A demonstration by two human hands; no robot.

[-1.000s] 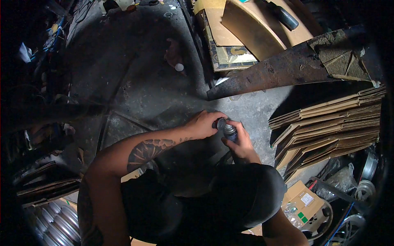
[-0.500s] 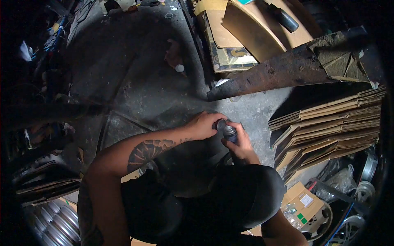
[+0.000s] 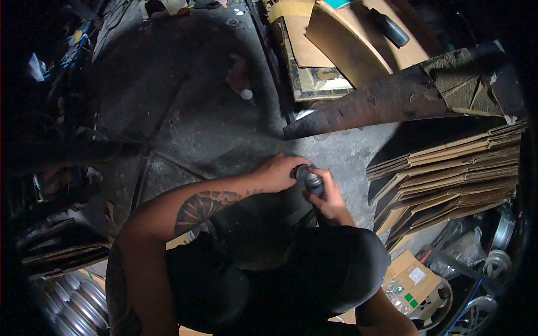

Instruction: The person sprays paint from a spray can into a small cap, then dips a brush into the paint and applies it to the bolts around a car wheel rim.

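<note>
Left hand [image 3: 278, 172] gripping dark cap [image 3: 301, 172]; right hand [image 3: 332, 199] closing around can [image 3: 314, 183], just beside cap. Both sitting above concrete floor [image 3: 347, 151], in front of the knees.

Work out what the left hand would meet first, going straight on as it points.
Beyond the dark round piece at its fingertips, the left hand would probably meet the can or the fingers of the right hand; depth is unclear.

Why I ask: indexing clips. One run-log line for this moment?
left hand holds dark round piece | right hand grips small can | folded cardboard stacked at right
</note>
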